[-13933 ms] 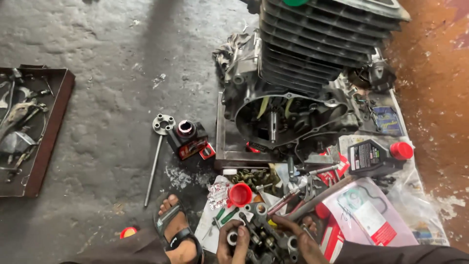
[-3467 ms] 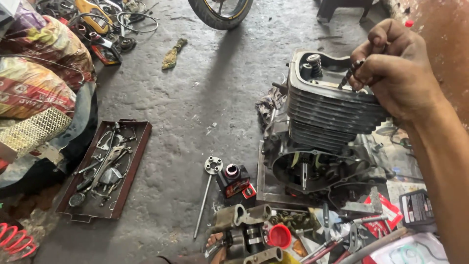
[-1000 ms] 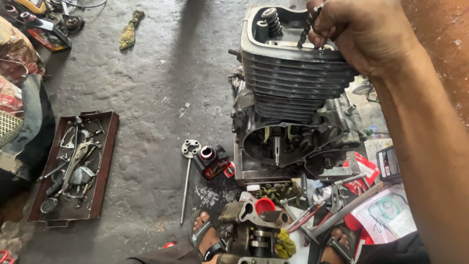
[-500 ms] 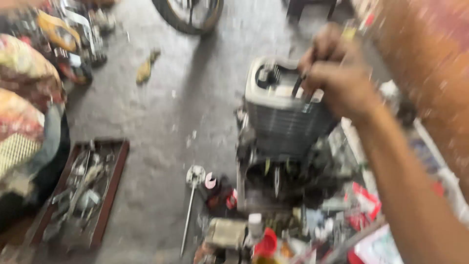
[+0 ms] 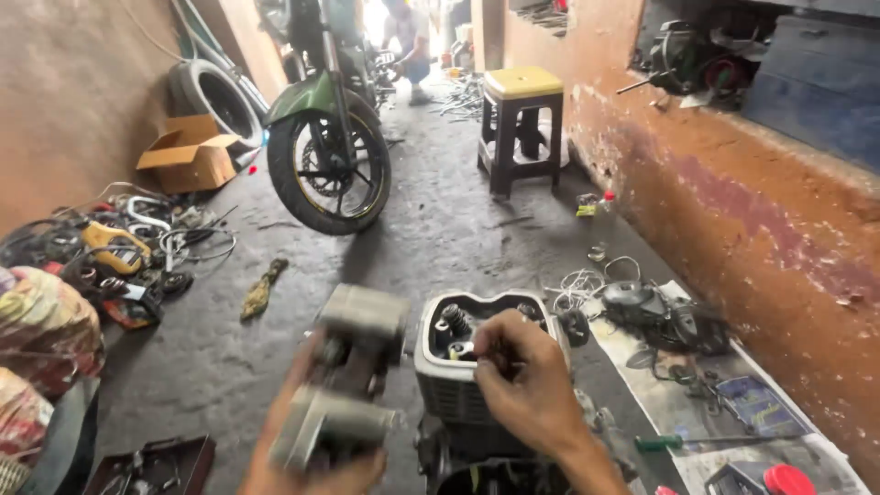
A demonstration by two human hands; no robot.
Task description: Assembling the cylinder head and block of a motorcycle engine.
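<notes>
work in hand appears to be on the top of the engine: the right hand [image 5: 532,390] sits at the open cylinder head [image 5: 481,353], which stands on the floor [image 5: 440,229] in the lower middle of the view, valve springs [image 5: 456,321] showing inside. its fingers [image 5: 490,353] are curled close, pinched at the head's near rim; whether they grip a small part or tool cannot be told. the left hand [image 5: 316,463] holds a grey metal casting [image 5: 348,376] raised just left of the head, fingers wrapped round its lower end; the piece is blurred, so its exact kind is unclear. judged step: fitting or checking a part at the head, with the casting kept ready. the next move likely calls for steadying the casting and aligning it squarely over the opening, keeping clear of the springs. a motorcycle [image 5: 330,137], a stool [image 5: 522,124] and a tray [image 5: 156,463] stand about.
</notes>
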